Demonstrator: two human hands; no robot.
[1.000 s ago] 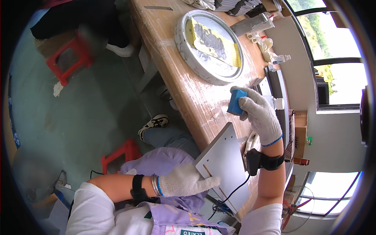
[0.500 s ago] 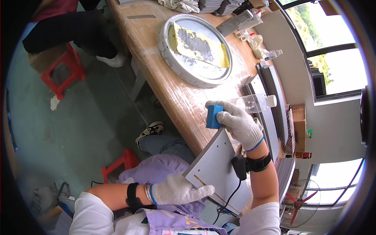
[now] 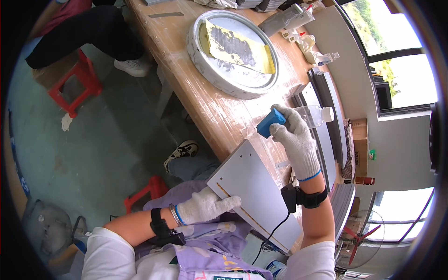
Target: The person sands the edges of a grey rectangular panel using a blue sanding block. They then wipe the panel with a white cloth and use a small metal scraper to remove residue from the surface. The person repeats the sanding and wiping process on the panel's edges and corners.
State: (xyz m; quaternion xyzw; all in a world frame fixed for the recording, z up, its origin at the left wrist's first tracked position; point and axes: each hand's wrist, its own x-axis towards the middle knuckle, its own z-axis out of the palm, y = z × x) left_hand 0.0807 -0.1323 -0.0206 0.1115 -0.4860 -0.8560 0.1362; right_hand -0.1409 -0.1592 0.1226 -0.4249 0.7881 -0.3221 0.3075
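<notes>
A grey board (image 3: 254, 186) with small drilled holes slants across my lap, its far corner near the table's edge. My left hand (image 3: 205, 206), in a white knit glove, grips the board's near left edge, thumb on top and fingers hidden beneath. Beyond the board, my gloved right hand (image 3: 297, 137) is raised over the table, pinching a blue block (image 3: 270, 123) that looks like foam or a sponge. The block is apart from the board. Behind the right hand lies a clear plastic bottle (image 3: 313, 115) with a white cap, partly hidden by the glove.
On the film-covered table (image 3: 186, 70) sits a round, smeared lid or tray (image 3: 196, 70) bearing a stained yellow sheet (image 3: 240, 49). Stacked grey boards (image 3: 326, 112) line the right side. A person in dark trousers (image 3: 84, 35) sits at far left by a red stool (image 3: 74, 86).
My right hand has lifted the blue block off the board's far corner and moved right and away. The board and my left hand have shifted slightly left, with the board showing more fully.
</notes>
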